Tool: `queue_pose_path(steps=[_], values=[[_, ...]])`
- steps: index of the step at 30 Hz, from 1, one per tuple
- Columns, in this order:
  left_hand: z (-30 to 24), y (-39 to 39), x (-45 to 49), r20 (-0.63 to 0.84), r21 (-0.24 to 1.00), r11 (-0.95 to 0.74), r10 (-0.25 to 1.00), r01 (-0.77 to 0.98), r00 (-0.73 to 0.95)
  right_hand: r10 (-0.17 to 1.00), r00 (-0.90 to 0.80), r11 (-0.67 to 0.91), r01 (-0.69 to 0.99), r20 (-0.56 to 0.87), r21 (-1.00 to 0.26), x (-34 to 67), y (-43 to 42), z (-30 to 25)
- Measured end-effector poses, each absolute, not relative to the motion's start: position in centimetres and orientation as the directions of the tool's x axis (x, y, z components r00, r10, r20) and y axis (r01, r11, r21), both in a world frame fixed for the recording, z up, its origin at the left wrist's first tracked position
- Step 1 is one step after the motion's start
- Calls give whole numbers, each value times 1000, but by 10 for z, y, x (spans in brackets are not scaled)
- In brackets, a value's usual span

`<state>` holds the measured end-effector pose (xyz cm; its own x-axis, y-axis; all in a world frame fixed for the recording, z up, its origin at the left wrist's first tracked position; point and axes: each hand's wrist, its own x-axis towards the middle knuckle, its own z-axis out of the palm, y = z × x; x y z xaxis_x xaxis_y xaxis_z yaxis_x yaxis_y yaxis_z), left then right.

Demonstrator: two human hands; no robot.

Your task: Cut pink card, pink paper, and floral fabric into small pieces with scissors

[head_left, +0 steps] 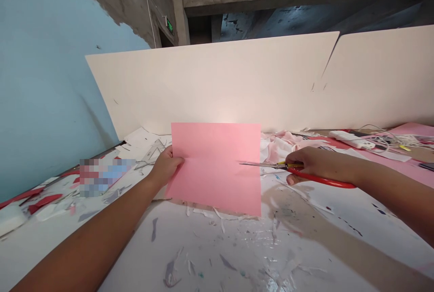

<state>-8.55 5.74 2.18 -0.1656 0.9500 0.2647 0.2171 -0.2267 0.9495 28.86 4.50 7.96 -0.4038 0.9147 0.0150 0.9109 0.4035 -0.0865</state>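
Note:
A sheet of pink paper (217,170) with a faint horizontal crease is held up above the table. My left hand (165,165) pinches its left edge. My right hand (320,165) grips a pair of red-handled scissors (298,170) from the right. The steel blades point left, and their tip lies over the sheet's right part, near the crease. The blades seem to be nearly closed. Whether they have entered the paper is hard to tell.
A paint-stained white table (203,256) is strewn with paper scraps. Crumpled pale pink material (278,145), a white power strip (352,139) with tangled cables, and a clear plastic set square (152,154) lie at the back. Tall white boards (217,84) stand behind them.

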Motion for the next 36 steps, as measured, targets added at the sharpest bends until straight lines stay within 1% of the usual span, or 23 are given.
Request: queue_pose_path(steps=[2, 13, 18, 26, 29, 33, 34, 35, 36], values=[[21, 58, -86, 259, 952, -223, 952, 210, -164, 914, -402, 397, 914, -54, -82, 289, 45, 79], [23, 57, -84, 231, 959, -204, 965, 198, -124, 908, -412, 401, 907, -77, -125, 295, 47, 76], [22, 58, -85, 221, 959, -191, 966, 209, -134, 903, -421, 407, 902, -86, -144, 297, 47, 74], [19, 61, -90, 211, 965, -191, 972, 178, -100, 903, -418, 403, 904, -100, -141, 297, 43, 74], [20, 60, -88, 206, 966, -185, 972, 181, -110, 905, -411, 394, 908, -113, -143, 296, 41, 74], [22, 58, -86, 187, 971, -170, 978, 166, -92, 902, -406, 379, 908, -149, -178, 295, 40, 72], [22, 58, -86, 184, 972, -168, 979, 162, -91, 901, -408, 381, 907, -147, -183, 295, 39, 71], [23, 57, -86, 181, 973, -165, 979, 160, -93, 906, -408, 385, 905, -114, -180, 295, 39, 71], [23, 57, -86, 179, 974, -162, 979, 161, -96, 913, -405, 392, 904, -47, -169, 295, 38, 70]])
